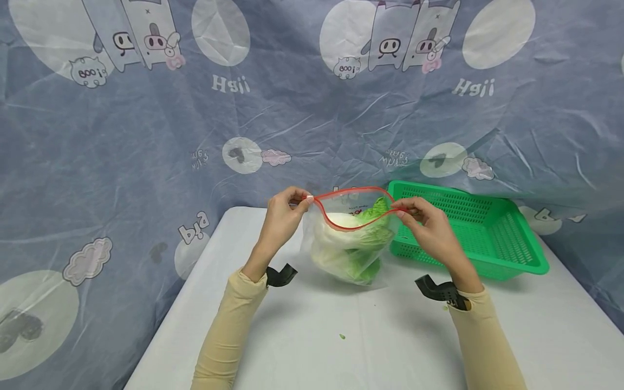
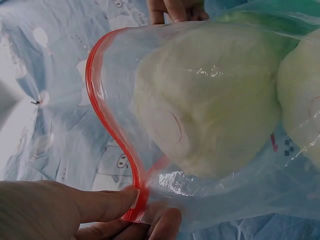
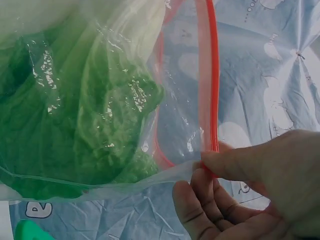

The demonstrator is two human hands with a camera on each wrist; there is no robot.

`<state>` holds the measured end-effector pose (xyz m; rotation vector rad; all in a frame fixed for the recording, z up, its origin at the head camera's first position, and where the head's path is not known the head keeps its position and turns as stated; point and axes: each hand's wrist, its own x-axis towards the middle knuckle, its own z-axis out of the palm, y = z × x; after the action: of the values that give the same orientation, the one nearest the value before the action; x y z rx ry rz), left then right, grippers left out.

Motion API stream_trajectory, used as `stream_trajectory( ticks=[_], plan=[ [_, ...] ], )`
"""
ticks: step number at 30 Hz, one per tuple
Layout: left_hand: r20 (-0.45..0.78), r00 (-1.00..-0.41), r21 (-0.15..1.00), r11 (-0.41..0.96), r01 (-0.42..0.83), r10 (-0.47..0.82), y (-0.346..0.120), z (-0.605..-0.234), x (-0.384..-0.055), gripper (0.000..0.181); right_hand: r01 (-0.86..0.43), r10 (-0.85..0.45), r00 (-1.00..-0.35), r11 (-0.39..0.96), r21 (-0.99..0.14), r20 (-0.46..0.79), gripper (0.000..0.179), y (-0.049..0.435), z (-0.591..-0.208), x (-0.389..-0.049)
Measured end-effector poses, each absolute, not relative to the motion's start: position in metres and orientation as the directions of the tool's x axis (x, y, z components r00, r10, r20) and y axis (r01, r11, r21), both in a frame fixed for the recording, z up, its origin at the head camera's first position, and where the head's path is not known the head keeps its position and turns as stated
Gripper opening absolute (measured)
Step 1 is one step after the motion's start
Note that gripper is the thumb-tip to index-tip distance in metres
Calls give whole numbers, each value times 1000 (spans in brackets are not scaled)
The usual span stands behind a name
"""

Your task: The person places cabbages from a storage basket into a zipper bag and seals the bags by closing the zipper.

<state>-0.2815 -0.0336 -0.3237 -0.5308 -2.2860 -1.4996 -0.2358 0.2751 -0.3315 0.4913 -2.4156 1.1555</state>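
Observation:
A clear zip bag (image 1: pixel 317 246) with a red seal strip stands on the table, its mouth spread apart. Pale and green leafy cabbages (image 1: pixel 358 265) fill it; in the left wrist view two rounded cabbage bases (image 2: pixel 200 100) show through the plastic. My left hand (image 1: pixel 287 211) pinches the left end of the red strip, where a small white slider (image 1: pixel 310 197) sits by the thumb. At the opposite end, my right hand (image 1: pixel 429 225) pinches the strip between thumb and fingers. Green leaves (image 3: pixel 95 110) press against the plastic near the right hand.
A green perforated basket (image 1: pixel 528 260) stands behind and to the right of the bag. Small green scraps (image 1: pixel 342 336) lie on the white table (image 1: pixel 312 352). A patterned blue-grey cloth (image 1: pixel 292 114) hangs behind the table.

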Motion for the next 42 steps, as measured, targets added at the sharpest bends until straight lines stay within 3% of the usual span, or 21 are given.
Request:
stream_trajectory(
  ticks=[6, 13, 17, 25, 31, 37, 42],
  plan=[
    [445, -882, 786, 404, 468, 156, -32, -324, -283, 15, -425, -88, -893, 481, -766, 441, 38, 274, -337, -245],
    [404, -893, 801, 394, 450, 198, -32, -325, -284, 19, -284, -36, -951, 495, -821, 307, 37, 275, -345, -256],
    [397, -890, 807, 377, 455, 224, -33, -326, -284, 24, -268, -36, -958, 468, -842, 285, 39, 276, -348, -260],
    [430, -889, 821, 342, 457, 158, -38, -326, -289, 21, -213, 2, -974, 305, -928, 225, 43, 278, -346, -261],
    [385, -918, 883, 250, 397, 95, -47, -322, -290, 23, -265, -2, -963, 178, -948, 269, 44, 279, -346, -262],
    [283, -935, 954, 40, 298, 216, -58, -322, -296, 24, -279, 26, -958, 151, -948, 286, 45, 283, -348, -264],
    [316, -923, 948, -36, 316, 220, -60, -321, -300, 24, -260, 45, -962, 142, -955, 269, 44, 286, -353, -266]
  ],
)
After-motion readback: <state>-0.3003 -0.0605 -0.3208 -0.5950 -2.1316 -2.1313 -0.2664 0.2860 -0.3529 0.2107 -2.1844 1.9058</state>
